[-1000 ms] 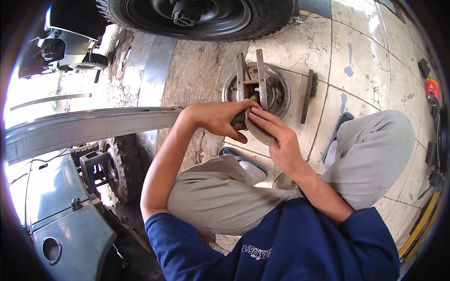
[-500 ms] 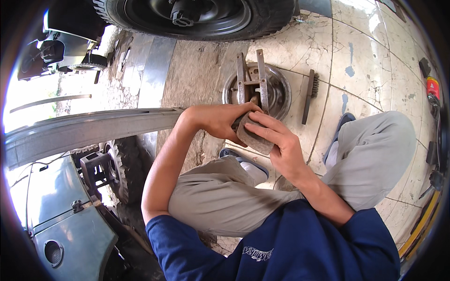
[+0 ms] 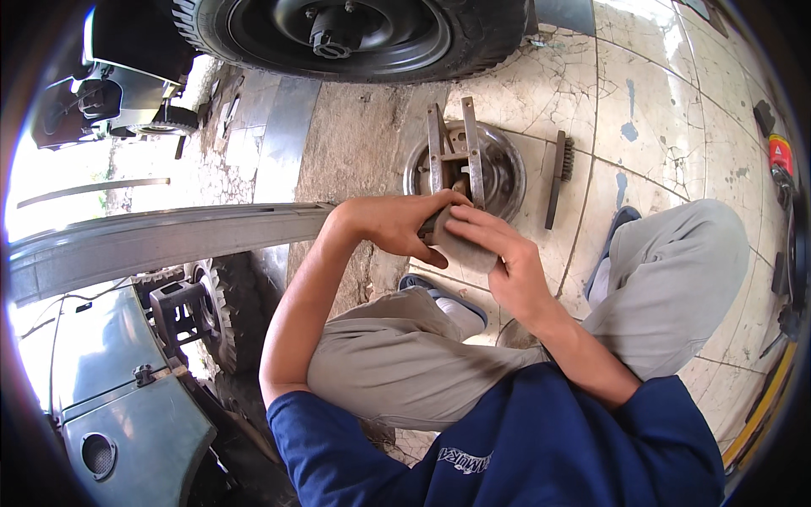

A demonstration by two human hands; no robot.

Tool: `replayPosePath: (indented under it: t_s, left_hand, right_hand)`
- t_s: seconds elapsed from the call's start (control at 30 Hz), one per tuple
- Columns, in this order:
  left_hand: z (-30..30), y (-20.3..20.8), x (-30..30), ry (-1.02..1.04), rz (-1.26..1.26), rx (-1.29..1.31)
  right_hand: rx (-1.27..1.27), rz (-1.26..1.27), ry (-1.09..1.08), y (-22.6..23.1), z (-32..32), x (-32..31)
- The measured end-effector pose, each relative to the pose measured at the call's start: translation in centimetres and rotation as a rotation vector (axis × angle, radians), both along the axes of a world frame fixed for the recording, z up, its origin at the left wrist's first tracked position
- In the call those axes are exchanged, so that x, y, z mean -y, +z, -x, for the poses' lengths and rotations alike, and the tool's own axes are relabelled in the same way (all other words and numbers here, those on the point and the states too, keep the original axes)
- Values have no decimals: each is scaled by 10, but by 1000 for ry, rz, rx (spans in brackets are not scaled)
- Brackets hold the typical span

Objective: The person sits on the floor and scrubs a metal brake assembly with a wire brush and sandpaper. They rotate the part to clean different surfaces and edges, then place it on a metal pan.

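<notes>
Compared with half a second ago, the flat grey block (image 3: 465,247) has slid slightly away from the person and tipped a little, its broad face less fully turned up, while the left hand (image 3: 389,221) has hardly shifted; I read this as one short stroke within ongoing work against whatever lies under the block, not a new step. The right hand (image 3: 511,262) is grasping the block, fingers laid together over its top and the thumb out of sight below. The left hand is half closed in a C, fingers on the far side and thumb on the near side, around a dark part (image 3: 430,226) at the block's left; the block covers much of that spot, so I cannot tell how firmly it grips. The block sits between the two hands, on the near side of a metal frame (image 3: 475,160) with two upright bars on a round metal wheel (image 3: 505,169). A brush (image 3: 556,182) lies on the floor to the right, untouched.
</notes>
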State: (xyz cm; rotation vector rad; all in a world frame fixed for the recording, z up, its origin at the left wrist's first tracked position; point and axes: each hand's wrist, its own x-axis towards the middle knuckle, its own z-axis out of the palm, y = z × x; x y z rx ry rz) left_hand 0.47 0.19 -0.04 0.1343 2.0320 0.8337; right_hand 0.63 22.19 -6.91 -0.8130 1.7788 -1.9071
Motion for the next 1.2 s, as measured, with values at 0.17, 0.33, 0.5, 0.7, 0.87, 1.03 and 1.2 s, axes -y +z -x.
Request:
replayPosePath:
  t_s: [0.17,0.33,0.5,0.7,0.87,1.03,1.2]
  left_hand:
    - [3,3,0,-10,1,-51]
    - [0,-4,4,-15,-46,-57]
    - [1,0,3,-25,-23,-68]
    - [2,3,1,-8,1,-41]
    - [-3,-2,2,9,-42,-65]
    - [-3,-7,4,-22,-43,-68]
    - [-3,-2,5,-32,-21,-113]
  right_hand:
    - [65,30,8,-3,5,1]
    - [-11,10,19,7,4,-1]
    - [46,-34,6,4,6,-2]
    - [21,-54,-15,-5,9,-1]
    - [-40,-19,-15,0,5,-2]
    - [-66,-83,-24,-2,8,-2]
    - [50,-76,-80,-13,4,5]
